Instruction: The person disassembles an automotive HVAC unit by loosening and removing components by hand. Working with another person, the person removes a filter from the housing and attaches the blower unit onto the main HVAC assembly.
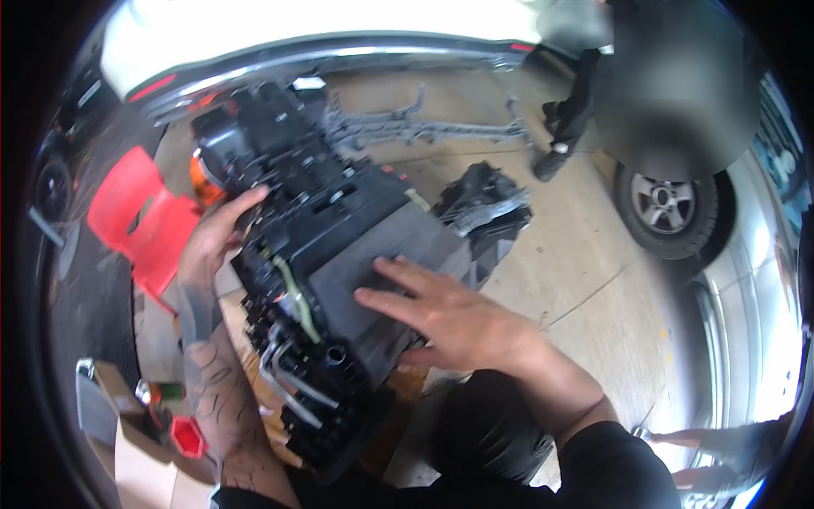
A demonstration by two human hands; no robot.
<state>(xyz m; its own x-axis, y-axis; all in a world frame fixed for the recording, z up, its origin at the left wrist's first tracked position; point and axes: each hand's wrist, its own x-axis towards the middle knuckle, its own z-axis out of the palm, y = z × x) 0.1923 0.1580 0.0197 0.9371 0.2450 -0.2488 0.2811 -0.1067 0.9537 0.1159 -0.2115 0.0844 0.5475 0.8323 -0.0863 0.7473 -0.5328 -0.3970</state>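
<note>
A large black plastic car heater box [309, 233], with ducts and wiring on it, lies in front of me. Two bent metal pipes [292, 386] stick out at its near end, beside a pale green strip [295, 297]. My left hand [212, 242] grips the box's left edge, its thumb side up and some fingers hidden behind the housing. Across the flat dark grey panel [356, 293] on top, my right hand [458, 322] rests with fingers spread, grasping nothing. Part of the box's underside is hidden.
A red chair [140, 212] stands left, above an open cardboard box [153, 467]. Beyond the heater box lie a metal frame [424, 129] and a torn black part [483, 199]. A person's leg [577, 110], a white vehicle [339, 25] and a car wheel [666, 208] are farther off.
</note>
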